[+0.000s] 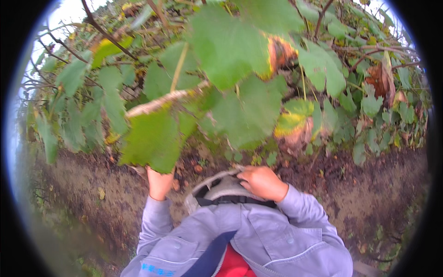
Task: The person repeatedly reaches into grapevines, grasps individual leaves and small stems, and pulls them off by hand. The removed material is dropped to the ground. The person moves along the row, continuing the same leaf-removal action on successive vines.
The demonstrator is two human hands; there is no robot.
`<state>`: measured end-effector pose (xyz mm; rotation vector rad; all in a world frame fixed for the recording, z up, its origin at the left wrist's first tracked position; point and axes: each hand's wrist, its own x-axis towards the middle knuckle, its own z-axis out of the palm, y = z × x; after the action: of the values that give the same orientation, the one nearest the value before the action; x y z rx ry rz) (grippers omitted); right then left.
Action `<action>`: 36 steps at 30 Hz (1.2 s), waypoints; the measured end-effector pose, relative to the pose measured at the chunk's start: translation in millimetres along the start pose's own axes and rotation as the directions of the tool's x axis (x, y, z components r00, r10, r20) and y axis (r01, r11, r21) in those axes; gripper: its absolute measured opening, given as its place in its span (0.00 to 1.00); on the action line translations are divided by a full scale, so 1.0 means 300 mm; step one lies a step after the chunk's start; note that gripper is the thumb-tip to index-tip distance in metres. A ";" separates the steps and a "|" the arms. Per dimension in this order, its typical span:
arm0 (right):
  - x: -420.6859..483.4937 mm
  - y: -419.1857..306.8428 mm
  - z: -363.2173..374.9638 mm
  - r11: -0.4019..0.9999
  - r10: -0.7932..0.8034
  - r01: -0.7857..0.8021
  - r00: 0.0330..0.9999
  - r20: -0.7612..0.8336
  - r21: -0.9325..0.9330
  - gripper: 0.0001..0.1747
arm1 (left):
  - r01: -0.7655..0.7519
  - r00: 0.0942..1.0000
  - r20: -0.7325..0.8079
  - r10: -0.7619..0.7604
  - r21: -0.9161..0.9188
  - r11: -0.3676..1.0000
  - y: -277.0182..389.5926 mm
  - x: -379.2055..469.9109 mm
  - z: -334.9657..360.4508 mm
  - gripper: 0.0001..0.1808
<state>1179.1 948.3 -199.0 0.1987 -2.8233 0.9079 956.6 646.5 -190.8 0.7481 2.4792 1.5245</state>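
Observation:
My right hand is at the rim of a pale waist bag strapped at my front by a black belt, its fingers curled at the opening; whether they hold something cannot be made out. My left hand reaches forward on the left, its fingers hidden behind a lobed green leaf. Above that leaf runs a light brown woody stem. Large green leaves, like grapevine leaves, hang close before me, and one has a browned, yellow-rimmed edge.
Dense vine foliage spans the view ahead, with bare dark shoots at upper left and a dry brown leaf at right. Below the foliage lies bare soil with fallen leaves and small weeds.

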 end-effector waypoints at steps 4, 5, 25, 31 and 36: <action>-0.012 -0.001 -0.031 0.997 0.079 -0.079 0.994 -0.073 -0.007 0.09 | -0.347 0.890 -0.292 0.350 0.065 0.936 0.071 0.096 -0.027 0.12; -0.013 -0.008 -0.058 0.998 0.069 -0.069 0.993 -0.098 -0.002 0.09 | -0.123 0.964 -0.264 0.028 -0.352 0.928 0.098 0.135 -0.046 0.11; 0.199 -0.229 -0.544 0.851 -0.270 -0.228 0.583 -0.766 -0.473 0.19 | -0.882 0.448 0.039 0.893 -0.144 0.449 0.705 0.366 -0.242 0.38; 0.393 -0.241 -0.738 0.677 -0.502 -0.144 0.628 -0.595 -0.722 0.13 | -0.919 0.369 0.151 0.917 -0.089 0.385 0.778 0.307 -0.215 0.35; 0.435 -0.228 -0.876 0.640 -0.579 -0.129 0.566 -0.586 -0.757 0.11 | -0.893 0.441 0.168 0.881 -0.011 0.449 0.781 0.230 -0.196 0.32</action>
<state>1095.2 1037.7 76.1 0.0443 -1.9400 -0.2840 955.1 718.0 50.1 2.3831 2.0376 1.4472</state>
